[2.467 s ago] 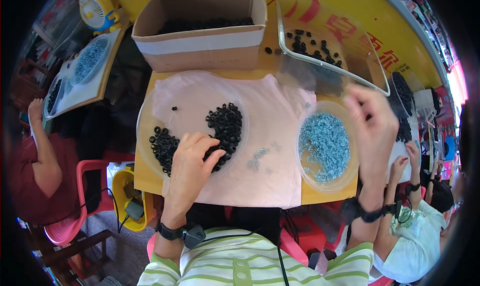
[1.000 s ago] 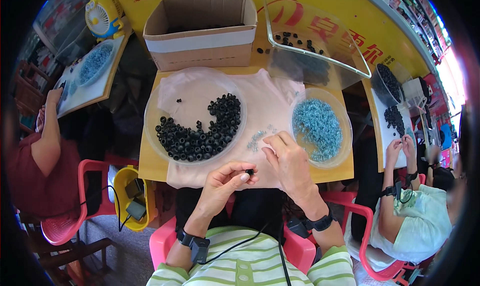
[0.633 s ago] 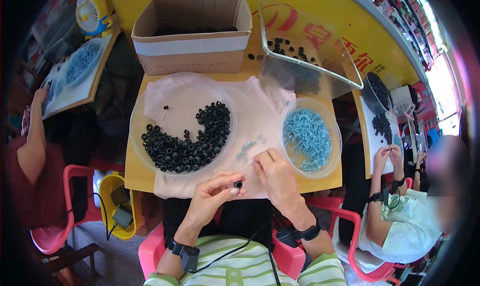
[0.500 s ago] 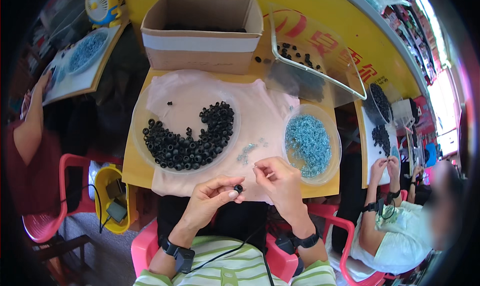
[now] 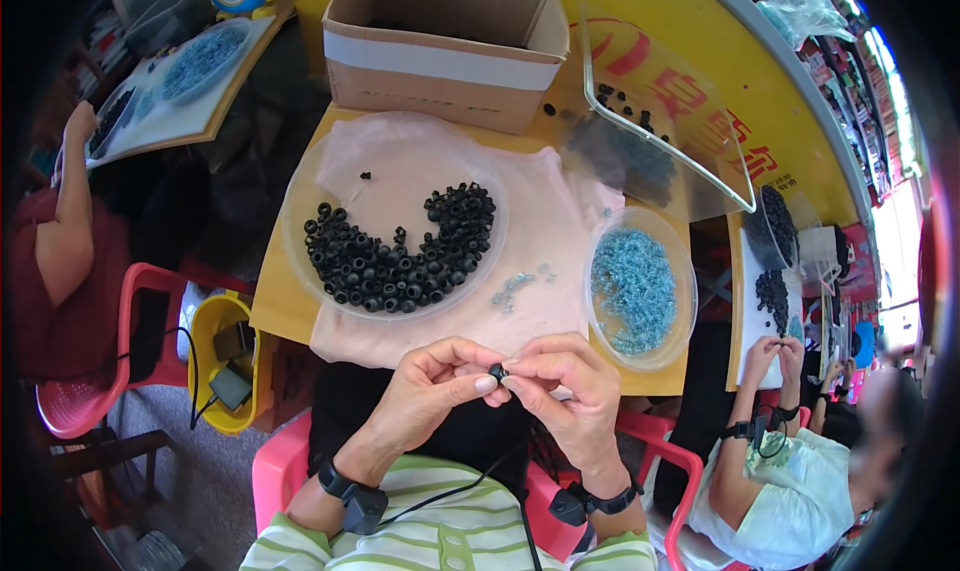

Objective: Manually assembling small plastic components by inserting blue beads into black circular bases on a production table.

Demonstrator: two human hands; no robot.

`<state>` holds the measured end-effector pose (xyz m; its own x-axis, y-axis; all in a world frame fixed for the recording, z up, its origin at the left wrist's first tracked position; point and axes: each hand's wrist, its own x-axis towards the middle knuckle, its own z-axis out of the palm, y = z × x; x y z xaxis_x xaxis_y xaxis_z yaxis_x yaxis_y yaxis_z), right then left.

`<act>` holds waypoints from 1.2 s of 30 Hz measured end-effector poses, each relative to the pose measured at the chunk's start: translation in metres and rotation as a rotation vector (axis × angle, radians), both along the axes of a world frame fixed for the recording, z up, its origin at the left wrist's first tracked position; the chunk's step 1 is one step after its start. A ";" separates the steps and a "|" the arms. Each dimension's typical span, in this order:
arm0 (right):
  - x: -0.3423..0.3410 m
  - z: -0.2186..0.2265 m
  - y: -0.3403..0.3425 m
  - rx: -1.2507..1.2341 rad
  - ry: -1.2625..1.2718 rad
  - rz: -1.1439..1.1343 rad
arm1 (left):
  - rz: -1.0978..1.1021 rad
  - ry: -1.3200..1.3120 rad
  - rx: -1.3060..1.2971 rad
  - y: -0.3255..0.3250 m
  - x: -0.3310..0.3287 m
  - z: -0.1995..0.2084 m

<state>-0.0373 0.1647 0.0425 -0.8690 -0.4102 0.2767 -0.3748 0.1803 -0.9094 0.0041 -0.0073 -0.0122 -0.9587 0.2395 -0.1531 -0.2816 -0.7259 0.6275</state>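
My left hand [image 5: 440,386] is closed, pinching a small round black plastic part [image 5: 498,373] between thumb and fingers, just in front of the table edge. My right hand [image 5: 568,391] meets it there, its thumb and forefinger pressed together against the part. Whatever those right fingertips hold is too small and covered to make out. Beyond my hands, a wide clear round tray [image 5: 395,316] holds many similar black parts [image 5: 385,276]. A clear round tub [image 5: 690,316] to the right holds pale-blue clear pieces [image 5: 633,286]. A few loose clear pieces [image 5: 512,289] lie on the pink cloth [image 5: 545,231].
An open cardboard box [image 5: 440,71] and a tilted clear bin [image 5: 655,151] with black parts stand at the back. A yellow bucket [image 5: 215,371] with black adapters is at lower left. Co-workers sit left and right; the right person's hands [image 5: 778,356] are raised together.
My right hand has moved left and down to meet the left hand at the black part. My left hand has shifted slightly right. The whole view has also shifted a little.
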 end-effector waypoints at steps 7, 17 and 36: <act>-0.014 -0.006 -0.006 0.343 0.557 0.038 | 0.013 -0.074 0.099 -0.003 -0.006 -0.015; -0.101 -0.019 -0.082 0.498 0.377 -0.020 | -0.106 -0.019 -0.028 -0.008 -0.013 -0.024; -0.045 -0.017 -0.017 0.502 0.408 -0.206 | -0.131 0.046 -0.030 -0.007 -0.011 -0.029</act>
